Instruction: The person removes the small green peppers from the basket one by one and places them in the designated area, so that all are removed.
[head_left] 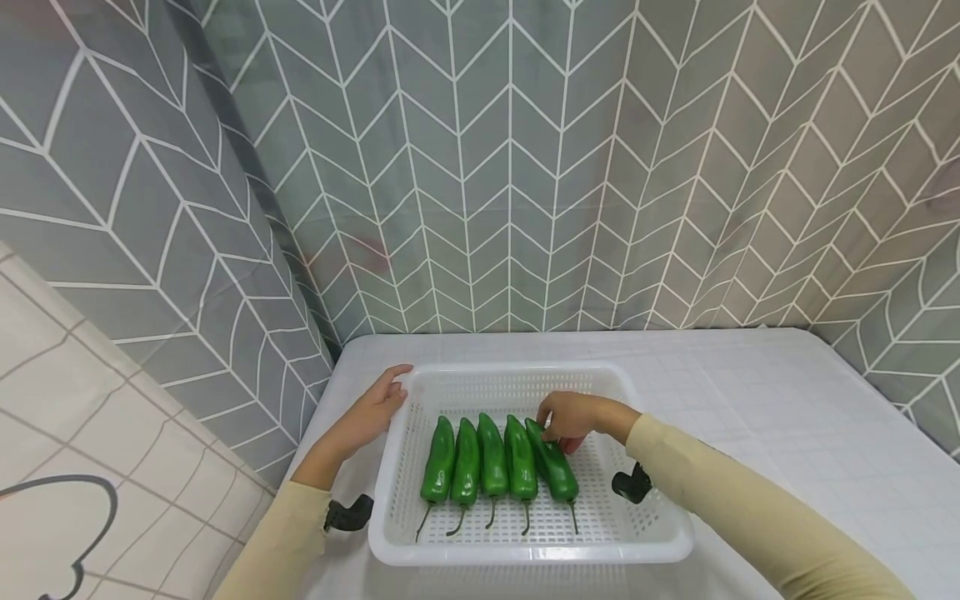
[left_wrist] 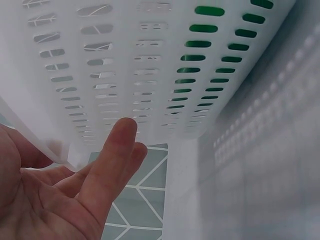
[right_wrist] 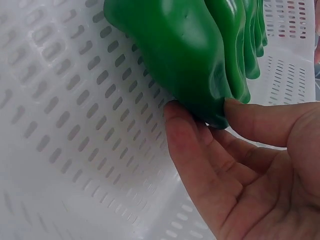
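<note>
Several glossy green chili peppers [head_left: 492,458] lie side by side in a white perforated plastic basket [head_left: 525,553], their stems toward the near side. My right hand [head_left: 576,416] pinches the far tip of the rightmost green pepper [head_left: 553,467], which slants against its neighbour. In the right wrist view, thumb and fingers [right_wrist: 187,145] close around that tip. At the basket's far left corner, my left hand [head_left: 372,414] holds the rim. The left wrist view shows the thumb at the rim's lip and the other fingers [left_wrist: 112,155] below it, beside the slotted outer wall.
The basket stands on a table with a white cloth [head_left: 757,417]. Behind and to the left hangs a grey curtain [head_left: 480,167] with white chevron lines. White tiles [head_left: 97,400] lie to the lower left. A black wrist device [head_left: 632,483] hangs over the basket's right side.
</note>
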